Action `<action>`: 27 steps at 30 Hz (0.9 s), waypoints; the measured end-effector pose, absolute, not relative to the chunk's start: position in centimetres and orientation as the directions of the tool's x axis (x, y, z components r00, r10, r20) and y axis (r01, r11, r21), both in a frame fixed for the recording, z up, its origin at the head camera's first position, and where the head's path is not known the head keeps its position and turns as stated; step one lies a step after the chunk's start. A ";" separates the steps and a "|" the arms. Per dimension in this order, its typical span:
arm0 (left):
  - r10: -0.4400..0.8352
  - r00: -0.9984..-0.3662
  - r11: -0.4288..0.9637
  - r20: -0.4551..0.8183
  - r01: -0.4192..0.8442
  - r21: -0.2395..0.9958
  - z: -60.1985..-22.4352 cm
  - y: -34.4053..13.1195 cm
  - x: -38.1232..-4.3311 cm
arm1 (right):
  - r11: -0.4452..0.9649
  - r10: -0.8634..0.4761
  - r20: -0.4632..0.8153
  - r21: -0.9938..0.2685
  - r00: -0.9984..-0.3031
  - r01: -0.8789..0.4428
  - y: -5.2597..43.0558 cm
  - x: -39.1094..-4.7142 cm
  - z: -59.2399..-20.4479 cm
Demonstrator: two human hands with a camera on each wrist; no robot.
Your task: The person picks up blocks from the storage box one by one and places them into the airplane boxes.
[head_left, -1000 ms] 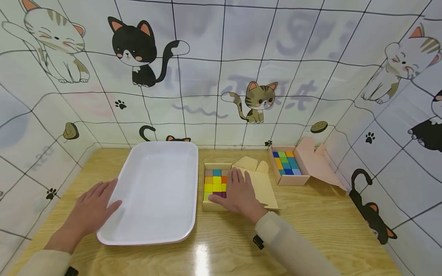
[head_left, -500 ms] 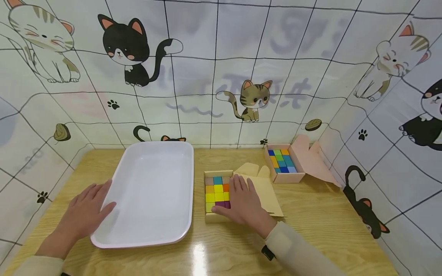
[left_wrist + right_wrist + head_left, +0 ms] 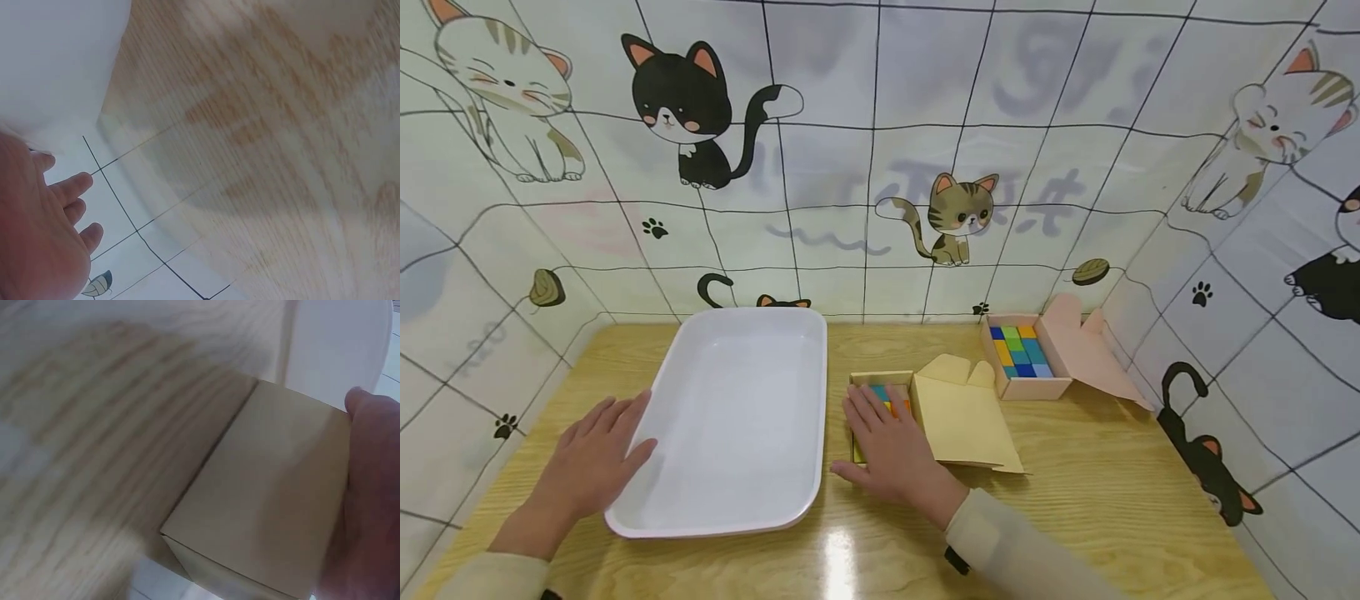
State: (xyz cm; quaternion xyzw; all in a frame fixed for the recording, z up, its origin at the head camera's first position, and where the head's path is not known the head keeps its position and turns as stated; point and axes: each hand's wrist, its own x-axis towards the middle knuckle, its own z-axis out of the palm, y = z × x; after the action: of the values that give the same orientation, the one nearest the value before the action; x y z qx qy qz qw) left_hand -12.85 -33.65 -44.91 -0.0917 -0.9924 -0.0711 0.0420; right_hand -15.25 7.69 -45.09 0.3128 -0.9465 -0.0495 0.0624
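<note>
A white tray [image 3: 737, 417] stands on the left of the table. Along its left edge lies my left hand [image 3: 587, 462], fingers straight; in the left wrist view its fingers [image 3: 72, 187] show beside the tray's white side. My right hand [image 3: 891, 450] spreads flat over an opened yellow cardboard box [image 3: 880, 376], covering most of the coloured blocks [image 3: 880, 389] inside. Its thumb points left, past the box's near left corner. The box's lid [image 3: 966, 417] is folded out to the right. In the right wrist view the hand's edge borders the box's plain side [image 3: 262, 475].
Behind and to the right, a pink box [image 3: 1037, 389] filled with blue, green and orange blocks has its lid [image 3: 1090, 358] folded out to the right. A cat-printed sheet [image 3: 842, 167] encloses the wooden table [image 3: 1075, 517] at the back and sides.
The yellow box has slid a little nearer to me and away from the tray. My right hand has since shifted left, from the box's right edge to over the blocks. My left hand stays put.
</note>
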 end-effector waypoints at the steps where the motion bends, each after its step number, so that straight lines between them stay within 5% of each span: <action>1: 0.178 -0.979 0.972 0.099 0.190 0.136 -44.9 -33.6 -12.9 | 0.806 -0.589 0.076 0.127 -0.805 -0.578 7.7 -15.2 -45.2; 27: 0.176 -0.978 0.970 0.110 0.191 0.151 -45.0 -33.5 -12.7 | 0.907 -0.416 0.003 0.077 -0.909 -0.415 8.2 -13.2 -46.1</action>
State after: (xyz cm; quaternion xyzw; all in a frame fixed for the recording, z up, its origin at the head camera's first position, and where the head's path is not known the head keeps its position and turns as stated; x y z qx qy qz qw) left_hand -12.71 -33.46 -45.05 -0.0924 -0.9913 -0.0808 0.0477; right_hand -13.20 8.20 -46.08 0.2127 -0.9764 -0.0373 0.0094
